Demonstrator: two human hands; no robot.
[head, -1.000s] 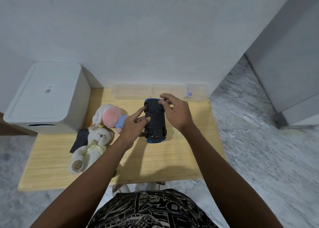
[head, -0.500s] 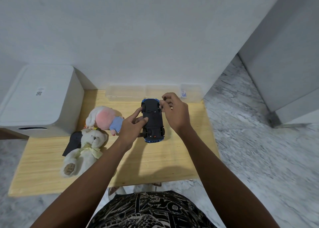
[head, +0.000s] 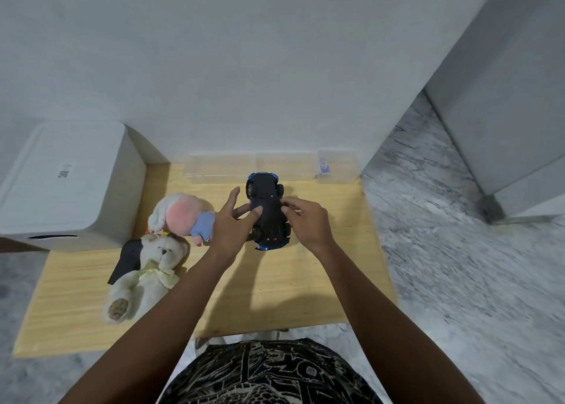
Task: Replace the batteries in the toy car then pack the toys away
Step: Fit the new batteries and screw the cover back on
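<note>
I have the car (head: 267,211) upside down on the desk (head: 275,287), near the back edge and a little right of the middle, its dark underside facing up and blue trim showing at both ends. My left hand (head: 230,226) is at the car's left side: the thumb tip presses on the underside near the middle, the index finger points away toward the back of the desk, and the other fingers reach under the car's left flank, so I am holding the car between thumb and fingers. My right hand (head: 308,220) is at the car's right side with its fingers curled; the thumb and fingertips pinch at the right part of the underside, though I cannot tell exactly what small part they touch.

Left of my left hand, a pink plush (head: 183,217) in a blue top lies on its side on the desk. Just in front of it, toward the front-left corner, a white bear (head: 146,272) lies on its back over a black piece (head: 127,260). Along the back edge stands a row of clear boxes (head: 272,166). A white bin (head: 68,183) stands at the desk's back-left corner
</note>
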